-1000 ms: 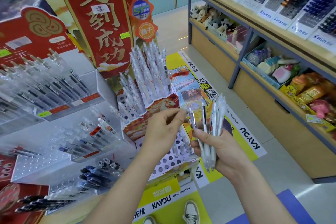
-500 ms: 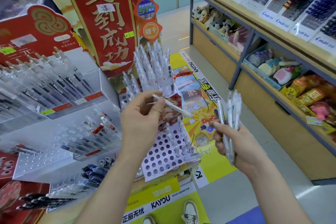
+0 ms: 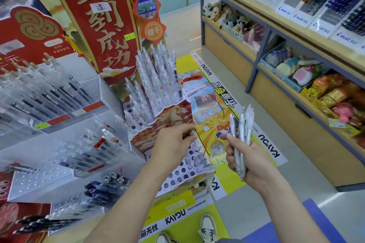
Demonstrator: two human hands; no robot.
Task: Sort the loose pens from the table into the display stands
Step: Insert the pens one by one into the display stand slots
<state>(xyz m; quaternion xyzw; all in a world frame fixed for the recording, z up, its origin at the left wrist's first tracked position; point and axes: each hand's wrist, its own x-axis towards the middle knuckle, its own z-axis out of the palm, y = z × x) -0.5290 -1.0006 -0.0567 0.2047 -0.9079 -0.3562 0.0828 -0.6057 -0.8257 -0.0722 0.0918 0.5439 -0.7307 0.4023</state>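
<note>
The right hand is curled round a bundle of clear plastic pens, ends pointing up, just off the desk's right edge. The left hand pinches one slim clear pen (blurred, hard to trace) above the white cardboard display stand with round holes at the desk's near right corner.

Both bare forearms reach up from the lower edge, wrists nearly level. The left grip is knuckles-up with fingers curled, seemingly pinching one thin pen that angles down beyond the fingertips; blur hides the contact. Just right of it, not touching, the right grip wraps a bundle of pens that rises above its thumb.
</note>
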